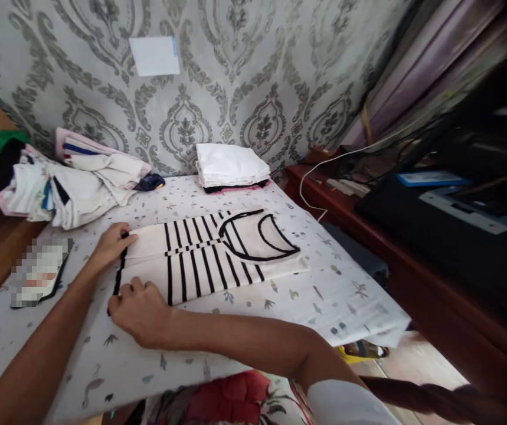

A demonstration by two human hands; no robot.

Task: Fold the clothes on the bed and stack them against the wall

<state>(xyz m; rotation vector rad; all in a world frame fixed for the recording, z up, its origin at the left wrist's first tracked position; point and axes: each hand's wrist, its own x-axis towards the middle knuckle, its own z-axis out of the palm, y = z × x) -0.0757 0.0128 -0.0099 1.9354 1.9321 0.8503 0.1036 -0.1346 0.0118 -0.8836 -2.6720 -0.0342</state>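
Note:
A cream knit top with black stripes (200,257) lies on the patterned sheet (288,313), its sides folded inward and its black-edged neckline toward the right. My left hand (114,243) grips the far corner of its black-trimmed hem. At the near corner of the same hem, my right hand (142,310) is closed on the fabric, its knuckles up. The fingertips of my right hand are partly hidden beneath it.
A stack of folded white clothes (233,165) stands against the wall. To the left sits a loose heap of clothes (80,183); a phone (47,274) lies nearer. A dark red wooden desk (412,271) with a white cable (304,189) borders the right side.

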